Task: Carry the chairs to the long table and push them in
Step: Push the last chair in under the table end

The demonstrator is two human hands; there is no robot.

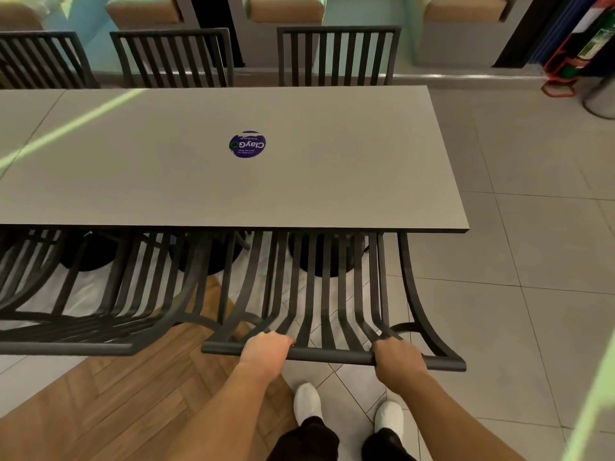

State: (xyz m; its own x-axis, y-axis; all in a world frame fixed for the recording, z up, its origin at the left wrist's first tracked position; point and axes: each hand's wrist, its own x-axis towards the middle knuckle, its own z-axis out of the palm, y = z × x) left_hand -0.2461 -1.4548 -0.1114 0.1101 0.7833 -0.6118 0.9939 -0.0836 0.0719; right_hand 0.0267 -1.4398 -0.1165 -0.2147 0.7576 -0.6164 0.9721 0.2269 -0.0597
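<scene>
Both hands gripped the top rail of a black slatted chair (319, 294) at the near side of the long grey bench (332, 181). The left hand (266, 352) curled its fingers over the rail toward the chair's left end, its grip clamped on the bar; the right hand (397, 359) wrapped the same rail nearer the right end, its grip likewise clamped on it. The chair's seat was hidden under the bench edge, with the curved back slats sweeping out toward the person, so the chair stood pushed in at the bench's right end. Just to its left a second chair (109, 307) of the same make stood at the bench, its seat also under the edge. Across the bench three more chair backs rose above the far edge: one (337, 58) opposite the held chair, another (173, 59) to its left, and a third (43, 61) at the left border. On the benchtop lay a round purple sticker (247, 144), upside down to the wearer, reading "ClayGo" in white; the smaller lines beneath were too small to read. Two white shoes (307, 402) stood on pale floor tiles below the rail, beside a patch of wood-pattern floor (133, 394).
</scene>
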